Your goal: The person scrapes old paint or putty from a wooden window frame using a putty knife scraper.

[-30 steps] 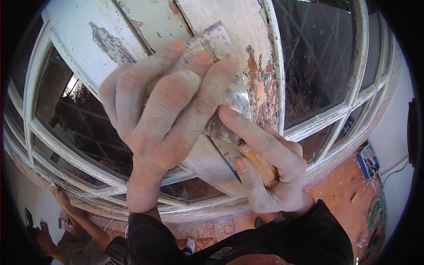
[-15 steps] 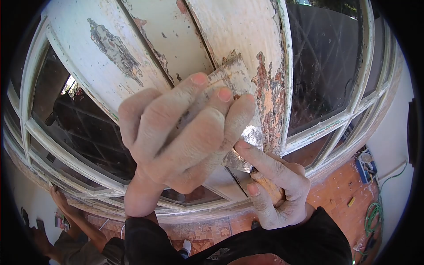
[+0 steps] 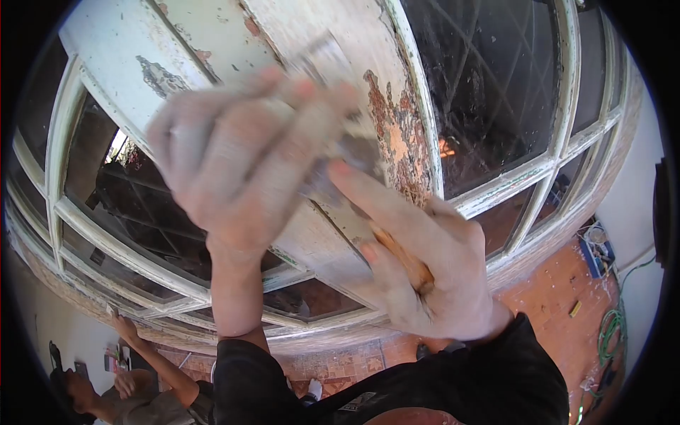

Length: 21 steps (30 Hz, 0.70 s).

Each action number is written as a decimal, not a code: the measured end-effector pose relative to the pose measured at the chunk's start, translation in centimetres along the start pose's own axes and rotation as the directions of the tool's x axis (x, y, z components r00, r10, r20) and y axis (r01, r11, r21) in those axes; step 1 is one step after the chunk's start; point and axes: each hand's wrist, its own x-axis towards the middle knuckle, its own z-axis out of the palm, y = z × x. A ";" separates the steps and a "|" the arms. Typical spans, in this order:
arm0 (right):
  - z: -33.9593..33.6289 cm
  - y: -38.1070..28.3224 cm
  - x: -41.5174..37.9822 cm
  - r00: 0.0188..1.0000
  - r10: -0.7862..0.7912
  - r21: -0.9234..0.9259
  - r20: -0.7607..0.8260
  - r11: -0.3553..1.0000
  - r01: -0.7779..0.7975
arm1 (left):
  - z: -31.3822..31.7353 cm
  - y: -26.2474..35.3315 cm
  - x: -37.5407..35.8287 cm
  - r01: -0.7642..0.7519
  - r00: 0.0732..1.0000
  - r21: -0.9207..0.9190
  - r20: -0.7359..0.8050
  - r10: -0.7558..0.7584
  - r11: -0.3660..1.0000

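Observation:
My right hand point(image 3: 443, 269) is wrapped round the wooden handle of a paint scraper point(image 3: 402, 256), with its index finger stretched along toward the blade. Smeared by motion, my left hand point(image 3: 237, 156) has bent fingers pressed onto the broad metal blade; its thumb is hidden. Both hands look dusty. The blade lies against a white wooden door panel point(image 3: 297, 21) with vertical grooves. Beside the blade, a strip of flaked paint point(image 3: 397, 127) shows brown and orange wood. Another grey bare patch point(image 3: 159, 74) is at the upper left.
Glass panes point(image 3: 489, 92) in peeling white frames flank the panel. At lower left, another person's hand point(image 3: 126, 329) reaches to the frame's lower edge. A blue toolbox point(image 3: 597, 256), a green hose point(image 3: 610, 329) and a small yellow item point(image 3: 575, 309) lie on the tiled floor point(image 3: 538, 290).
Both hands and the scraper have moved up and to the left across the panel. My view has shifted slightly, and the other person shows more at lower left.

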 end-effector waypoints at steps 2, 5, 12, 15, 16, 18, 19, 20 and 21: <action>-0.4 -0.7 -1.8 0.999 0.035 -0.032 0.020 0.999 -0.035 | 0.3 0.9 -1.1 -0.035 0.999 -0.028 -0.014 0.035 0.999; -0.1 0.3 -4.9 0.996 0.081 -0.070 -0.020 0.994 -0.082 | 0.1 3.9 -2.3 0.022 1.000 -0.056 0.018 -0.021 0.998; -1.4 2.9 -12.4 0.982 0.131 -0.148 -0.133 0.978 -0.150 | -0.4 4.4 -1.7 0.339 0.908 0.124 0.215 -0.359 0.933; -1.0 3.0 -15.1 0.955 0.172 -0.120 -0.243 0.971 -0.206 | -0.4 5.2 -2.0 0.328 0.898 0.210 0.235 -0.373 0.921; -1.2 2.7 -16.0 0.940 0.222 -0.092 -0.258 0.963 -0.253 | -0.1 5.8 -2.4 0.344 0.889 0.192 0.247 -0.385 0.919; -2.2 2.2 -17.9 0.931 0.295 -0.165 -0.213 0.929 -0.332 | 0.1 6.9 -3.1 0.368 0.879 0.175 0.254 -0.403 0.913; -2.5 2.6 -18.2 0.937 0.278 -0.169 -0.213 0.934 -0.316 | -0.1 7.3 -3.4 0.387 0.873 0.131 0.267 -0.409 0.913; -2.7 2.9 -18.6 0.942 0.261 -0.174 -0.212 0.938 -0.299 | 0.2 7.5 -3.4 0.398 0.877 0.093 0.251 -0.409 0.912; -2.9 3.2 -19.0 0.946 0.245 -0.178 -0.211 0.942 -0.283 | 0.3 7.7 -3.5 0.403 0.867 0.138 0.258 -0.426 0.905</action>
